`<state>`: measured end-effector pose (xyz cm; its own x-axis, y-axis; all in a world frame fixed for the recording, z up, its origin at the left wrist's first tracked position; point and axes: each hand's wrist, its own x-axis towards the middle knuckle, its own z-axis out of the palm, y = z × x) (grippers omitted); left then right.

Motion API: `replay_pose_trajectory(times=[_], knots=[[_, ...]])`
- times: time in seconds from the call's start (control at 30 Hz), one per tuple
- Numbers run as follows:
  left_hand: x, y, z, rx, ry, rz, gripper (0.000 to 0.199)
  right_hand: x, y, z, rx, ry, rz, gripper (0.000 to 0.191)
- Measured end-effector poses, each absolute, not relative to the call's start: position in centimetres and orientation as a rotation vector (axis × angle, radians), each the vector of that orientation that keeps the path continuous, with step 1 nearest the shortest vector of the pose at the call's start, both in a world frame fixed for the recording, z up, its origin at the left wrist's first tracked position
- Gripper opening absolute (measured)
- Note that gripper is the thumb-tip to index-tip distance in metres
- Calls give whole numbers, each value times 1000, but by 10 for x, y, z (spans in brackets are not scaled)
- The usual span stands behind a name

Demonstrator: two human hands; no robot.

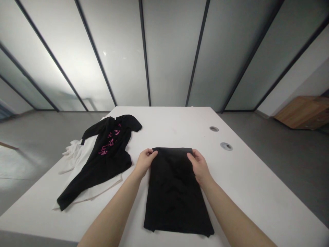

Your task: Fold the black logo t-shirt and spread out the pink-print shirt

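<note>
A black garment (177, 192), folded into a long panel, lies in front of me on the white table (257, 206). Its far edge runs straight between my hands, while the near edge is wider, with small corners sticking out. My left hand (146, 161) pinches the far left corner between thumb and fingers. At the far right corner, my right hand (200, 166) grips the cloth the same way, thumb on top. What kind of garment it is cannot be made out from the folded shape.
To the left, a black T-shirt (113, 151) with pink print lies spread over white clothing (82, 157) near the table's left edge. Two round cable grommets (226, 146) sit on the right side. Frosted glass panels (167, 55) stand behind; a wooden cabinet (303, 113) is far right.
</note>
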<state>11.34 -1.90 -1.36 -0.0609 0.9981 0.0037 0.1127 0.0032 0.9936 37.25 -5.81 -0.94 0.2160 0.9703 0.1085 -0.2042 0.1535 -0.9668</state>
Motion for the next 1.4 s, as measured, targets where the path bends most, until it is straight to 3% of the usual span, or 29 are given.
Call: replay_pose_trajectory(times=[0.17, 0.37, 0.63, 1.1, 1.27, 1.4], knots=[[111, -21, -11, 1087, 1238, 1097, 55, 371, -63, -5, -967, -946, 1081, 32], [119, -24, 0, 900, 934, 1152, 50, 371, -66, -3, -917, -971, 1151, 28], [123, -21, 3, 638, 885, 1407, 46, 374, -58, -10, -1005, -893, 1037, 32], [117, -17, -6, 813, 995, 1459, 46, 374, -55, -18, -1086, -914, 1116, 58], [114, -17, -6, 908, 979, 1407, 51, 373, -57, -17, -1125, -913, 1150, 63], [112, -19, -7, 908, 990, 1346, 61, 375, -58, -20, -1146, -947, 1256, 78]])
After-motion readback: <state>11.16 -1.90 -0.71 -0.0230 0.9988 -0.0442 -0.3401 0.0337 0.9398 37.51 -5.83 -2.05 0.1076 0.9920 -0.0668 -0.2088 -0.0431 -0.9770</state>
